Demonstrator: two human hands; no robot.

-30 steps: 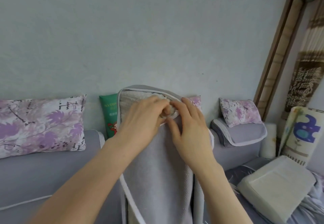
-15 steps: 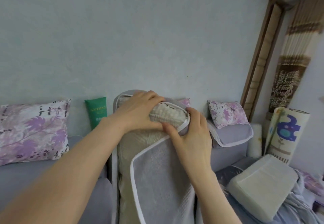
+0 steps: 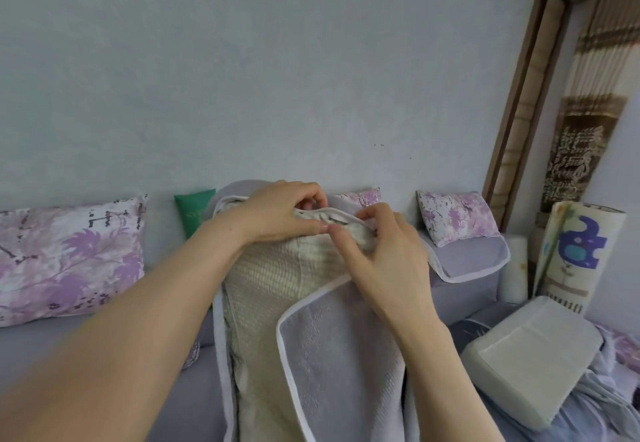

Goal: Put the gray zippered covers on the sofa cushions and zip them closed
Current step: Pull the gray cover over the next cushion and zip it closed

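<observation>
From my remote seat I see the cream ribbed sofa cushion (image 3: 273, 282) standing upright in the middle of the view, on the gray sofa (image 3: 41, 348) against the wall. The gray terry zippered cover with white piping (image 3: 343, 355) is only partly on it. The cover's front flap hangs folded open, so most of the cushion's upper face is bare. At the cushion's top edge, the left hand (image 3: 280, 211) has its fingers curled over the cover's piped rim and pinches it. The right hand (image 3: 384, 254) pinches the same rim just beside it, thumb against fingertips. Behind the cushion a green packet (image 3: 192, 208) carries pale lettering that is too blurred for me to read. To the right, a rolled play mat (image 3: 575, 251) shows a blue elephant print but no legible words.
</observation>
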